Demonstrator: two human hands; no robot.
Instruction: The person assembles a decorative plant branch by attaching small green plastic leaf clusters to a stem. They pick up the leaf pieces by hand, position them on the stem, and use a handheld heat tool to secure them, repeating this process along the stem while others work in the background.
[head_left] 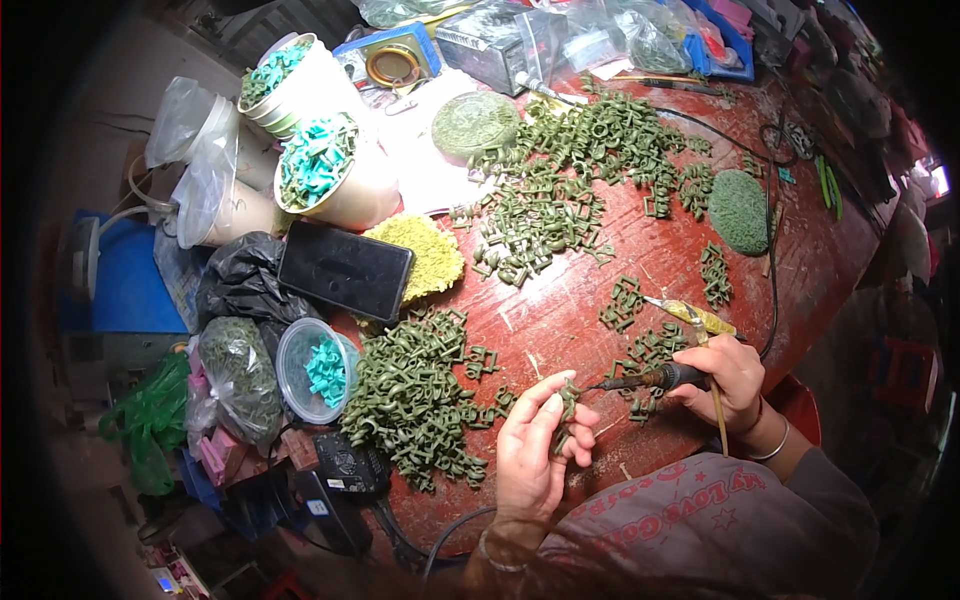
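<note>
My left hand (540,440) pinches a small olive-green ring-shaped piece (568,402) between thumb and fingers. Coming in from the right, my right hand (728,385) is closed round a soldering iron (655,379) with a black grip. Its thin dark tip is at or very near the piece; contact is too small to tell. A slim yellowish stick (716,410) is also caught between the right fingers. Just beyond that hand lies a pointed tool with a yellow wrapped handle (708,318). Loose green pieces (650,350) lie beside the iron.
Piles of green pieces (415,400) cover parts of the red table (510,330). A black phone (345,270) leans on a yellow sponge-like block (425,255). Left stand a tub (290,375) and buckets (340,190) with turquoise pieces. A black cord (775,290) runs along the right.
</note>
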